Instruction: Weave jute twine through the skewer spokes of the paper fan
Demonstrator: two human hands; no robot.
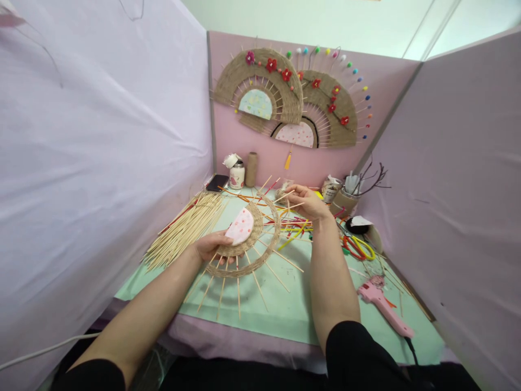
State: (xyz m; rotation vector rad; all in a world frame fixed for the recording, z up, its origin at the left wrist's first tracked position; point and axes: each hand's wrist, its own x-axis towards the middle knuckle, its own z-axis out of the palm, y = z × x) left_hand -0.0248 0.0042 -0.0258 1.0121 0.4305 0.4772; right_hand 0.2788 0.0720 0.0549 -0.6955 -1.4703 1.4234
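Spacing spokes (288, 260) evenly should help: the left hand (212, 246) clamps the twine-woven fan (255, 231); the right hand (308, 202) bunches its fingers far right, hold unclear.

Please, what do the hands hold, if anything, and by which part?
Left hand: the tan, semicircular woven fan with wooden spokes, by the near end of its pink-dotted centre. Right hand: at the far spokes; its grip is unclear.
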